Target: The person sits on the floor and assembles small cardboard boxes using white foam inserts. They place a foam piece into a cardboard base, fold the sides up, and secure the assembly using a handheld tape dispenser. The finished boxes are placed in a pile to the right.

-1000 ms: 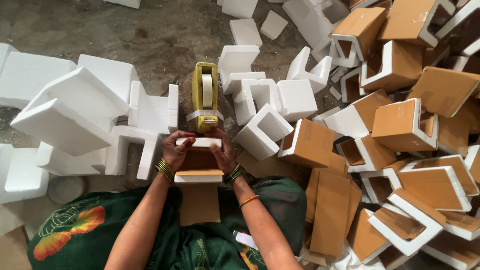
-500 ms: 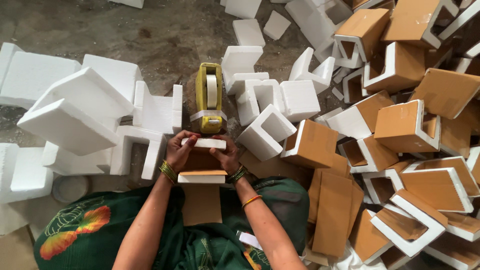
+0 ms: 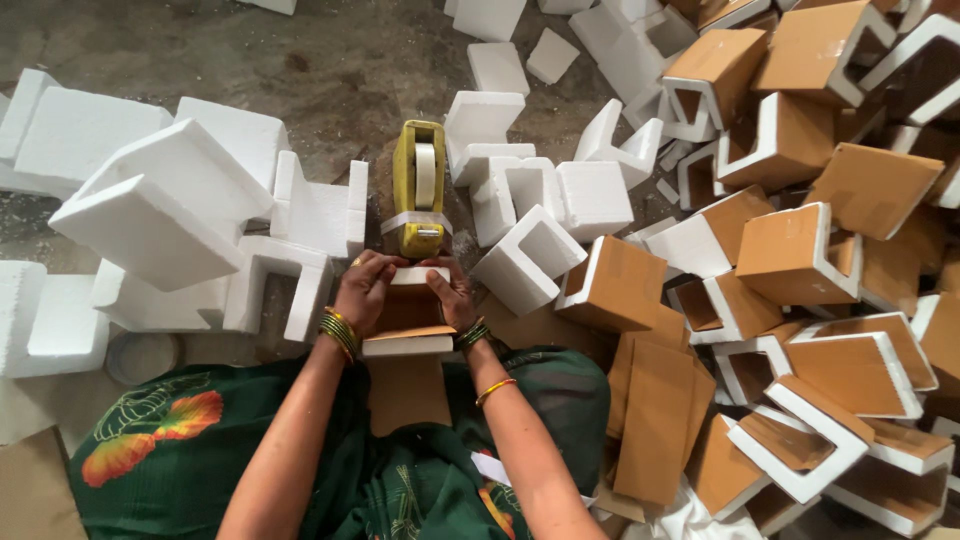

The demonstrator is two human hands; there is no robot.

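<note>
My left hand (image 3: 366,288) and my right hand (image 3: 452,290) both grip a white foam corner block lined with brown cardboard (image 3: 408,318), held in front of my lap. My fingertips press at its far end, right below a yellow tape dispenser (image 3: 419,188) standing on the floor. A strip of tape runs across the dispenser's front. A flat piece of brown cardboard (image 3: 408,395) lies on my green garment under the block.
Plain white foam blocks (image 3: 170,205) are piled on the left and behind the dispenser. A heap of cardboard-covered foam corners (image 3: 800,250) fills the right side. A roll of tape (image 3: 143,355) lies on the concrete floor at left.
My hands and the block have stayed at the dispenser; the fingers have shifted slightly along the block's far end.
</note>
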